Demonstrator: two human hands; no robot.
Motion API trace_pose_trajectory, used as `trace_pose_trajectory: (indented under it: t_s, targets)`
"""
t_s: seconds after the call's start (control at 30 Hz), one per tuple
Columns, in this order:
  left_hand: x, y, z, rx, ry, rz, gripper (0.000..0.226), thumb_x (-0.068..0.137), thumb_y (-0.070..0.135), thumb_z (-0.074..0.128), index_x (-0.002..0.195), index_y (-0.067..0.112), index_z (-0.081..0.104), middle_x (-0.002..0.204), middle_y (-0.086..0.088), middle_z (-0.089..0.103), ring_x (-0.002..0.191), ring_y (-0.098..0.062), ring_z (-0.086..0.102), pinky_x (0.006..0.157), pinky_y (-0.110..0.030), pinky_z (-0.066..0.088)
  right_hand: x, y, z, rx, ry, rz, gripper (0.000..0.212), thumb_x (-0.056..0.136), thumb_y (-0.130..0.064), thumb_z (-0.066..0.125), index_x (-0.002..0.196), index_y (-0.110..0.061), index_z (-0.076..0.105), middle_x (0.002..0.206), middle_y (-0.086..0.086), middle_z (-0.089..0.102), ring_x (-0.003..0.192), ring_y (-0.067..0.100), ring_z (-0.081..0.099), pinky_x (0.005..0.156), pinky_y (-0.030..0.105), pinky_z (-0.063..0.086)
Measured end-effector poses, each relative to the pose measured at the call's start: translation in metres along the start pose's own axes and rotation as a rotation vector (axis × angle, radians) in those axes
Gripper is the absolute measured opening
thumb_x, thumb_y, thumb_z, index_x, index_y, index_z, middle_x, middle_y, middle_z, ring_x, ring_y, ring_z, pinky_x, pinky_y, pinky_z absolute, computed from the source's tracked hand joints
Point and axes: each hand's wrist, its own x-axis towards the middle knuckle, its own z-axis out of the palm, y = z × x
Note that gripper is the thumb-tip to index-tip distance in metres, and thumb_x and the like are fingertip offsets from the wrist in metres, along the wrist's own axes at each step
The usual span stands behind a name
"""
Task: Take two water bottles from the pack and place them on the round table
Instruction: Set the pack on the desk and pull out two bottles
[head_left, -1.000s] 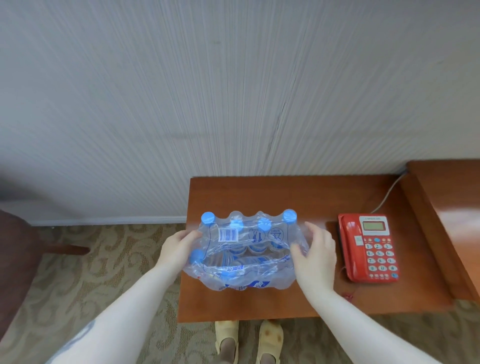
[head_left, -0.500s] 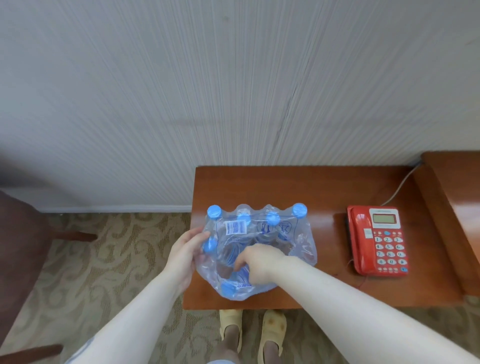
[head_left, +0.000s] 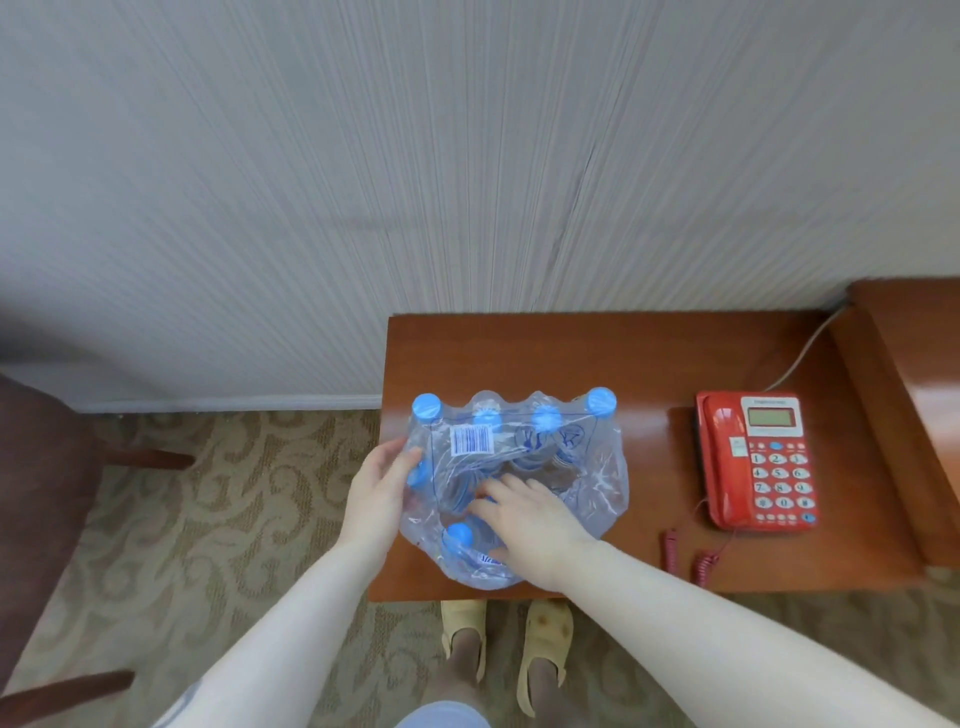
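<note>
A pale ribbed wall (head_left: 363, 182) fills the upper half of the frame, and a patterned beige carpet (head_left: 223, 519) covers the lower left. A brown wooden table (head_left: 597, 364) stands against the wall right of centre, with a higher wooden surface (head_left: 914, 374) at the right edge. The dark wood of a chair (head_left: 36, 467) shows at the left edge.

The shrink-wrapped pack of water bottles (head_left: 519, 467) sits on the table's near left part, its clear plastic torn open on top and crumpled loosely on the right side. Blue caps line its far edge, and one blue-capped bottle (head_left: 460, 538) lies near the front of the pack.

The left hand (head_left: 382, 499) is open and pressed flat against the left side of the pack, fingers (head_left: 402, 457) spread on the wrap beside a blue cap. The right hand (head_left: 530, 525) reaches into the opening from the near side, palm down, with its fingers (head_left: 491, 491) curled down among the bottles; whether they have closed around one cannot be told.

A red telephone (head_left: 756, 460) rests on the table to the right of the pack, well apart from it, its coiled red cord (head_left: 691, 556) trailing toward the front edge. Feet in yellow slippers (head_left: 506, 634) stand below the table's front edge.
</note>
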Motion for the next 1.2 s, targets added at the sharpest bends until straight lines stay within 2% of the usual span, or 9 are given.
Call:
trace_pose_trajectory:
  t_s: [0.13, 0.3, 0.43, 0.63, 0.77, 0.93, 1.03, 1.1, 1.2]
  targets:
    - [-0.009, 0.000, 0.006, 0.317, 0.101, 0.118, 0.047, 0.096, 0.040, 0.050, 0.138, 0.019, 0.051, 0.127, -0.006, 0.057, 0.117, -0.025, 0.056, 0.101, -0.045, 0.045, -0.018, 0.010, -0.004, 0.295, 0.156, 0.238, 0.041, 0.085, -0.031, 0.069, 0.118, -0.019, 0.047, 0.119, 0.004, 0.062, 0.109, 0.026, 0.058, 0.083, 0.037, 0.048]
    - [-0.037, -0.006, 0.013, 0.316, 0.128, 0.200, 0.063, 0.093, 0.043, 0.057, 0.147, 0.023, 0.034, 0.146, 0.000, 0.038, 0.121, -0.009, 0.042, 0.097, -0.030, 0.036, -0.035, 0.023, -0.014, 0.307, 0.246, 0.376, 0.051, 0.078, -0.030, 0.067, 0.123, -0.028, 0.042, 0.110, -0.003, 0.065, 0.087, 0.021, 0.062, 0.059, 0.028, 0.042]
    - [-0.051, -0.012, 0.013, 0.369, 0.088, 0.272, 0.083, 0.081, 0.034, 0.075, 0.149, 0.026, 0.028, 0.147, 0.007, 0.031, 0.119, 0.003, 0.037, 0.093, -0.024, 0.036, -0.040, 0.023, -0.020, 0.240, 0.282, 0.389, 0.044, 0.082, -0.028, 0.063, 0.124, -0.026, 0.051, 0.113, -0.005, 0.064, 0.098, 0.020, 0.061, 0.067, 0.028, 0.046]
    - [-0.031, 0.003, 0.002, 0.167, 0.017, 0.030, 0.094, 0.067, 0.008, 0.081, 0.147, 0.022, 0.035, 0.122, -0.001, 0.058, 0.103, -0.014, 0.061, 0.076, -0.028, 0.051, -0.048, 0.021, -0.023, 0.222, 0.353, 0.377, 0.040, 0.083, -0.017, 0.064, 0.121, -0.020, 0.055, 0.118, -0.004, 0.056, 0.107, 0.018, 0.056, 0.080, 0.030, 0.054]
    - [-0.025, 0.003, -0.001, 0.124, -0.183, -0.017, 0.103, 0.053, 0.009, 0.084, 0.145, 0.025, 0.038, 0.130, -0.002, 0.059, 0.121, -0.022, 0.056, 0.099, -0.041, 0.048, -0.031, 0.011, -0.018, 0.106, 0.256, 0.250, 0.057, 0.083, -0.010, 0.061, 0.137, -0.022, 0.046, 0.132, -0.002, 0.054, 0.123, 0.023, 0.045, 0.101, 0.035, 0.036]
    - [-0.025, -0.003, -0.003, -0.071, -0.248, -0.037, 0.101, 0.053, 0.010, 0.084, 0.141, 0.030, 0.039, 0.123, -0.003, 0.065, 0.110, -0.013, 0.065, 0.078, -0.026, 0.051, -0.008, -0.010, -0.012, 0.137, 0.244, 0.168, 0.065, 0.085, -0.044, 0.061, 0.144, -0.035, 0.035, 0.127, 0.000, 0.055, 0.122, 0.024, 0.044, 0.105, 0.040, 0.029]
    - [-0.027, -0.007, -0.001, -0.051, -0.278, 0.002, 0.102, 0.056, 0.016, 0.093, 0.139, 0.035, 0.036, 0.123, 0.014, 0.060, 0.105, 0.013, 0.061, 0.070, -0.008, 0.051, 0.000, -0.017, -0.006, 0.126, 0.302, 0.186, 0.051, 0.087, -0.046, 0.056, 0.136, -0.035, 0.044, 0.119, 0.000, 0.058, 0.116, 0.025, 0.047, 0.098, 0.039, 0.031]
    - [-0.031, -0.007, 0.002, 0.035, -0.263, 0.089, 0.115, 0.056, 0.025, 0.095, 0.146, 0.039, 0.026, 0.137, 0.021, 0.047, 0.124, 0.015, 0.046, 0.086, -0.008, 0.046, 0.000, -0.015, -0.003, 0.127, 0.325, 0.210, 0.043, 0.090, -0.039, 0.054, 0.132, -0.033, 0.046, 0.118, 0.001, 0.060, 0.114, 0.025, 0.048, 0.094, 0.037, 0.033]
    - [-0.042, -0.005, 0.014, 0.411, 0.070, 0.250, 0.135, 0.047, 0.049, 0.092, 0.154, 0.037, 0.011, 0.157, 0.000, 0.019, 0.140, -0.014, 0.026, 0.111, -0.041, 0.030, -0.006, -0.009, 0.000, 0.126, 0.329, 0.241, 0.041, 0.092, -0.034, 0.052, 0.132, -0.031, 0.046, 0.116, 0.001, 0.062, 0.113, 0.026, 0.049, 0.092, 0.037, 0.035]
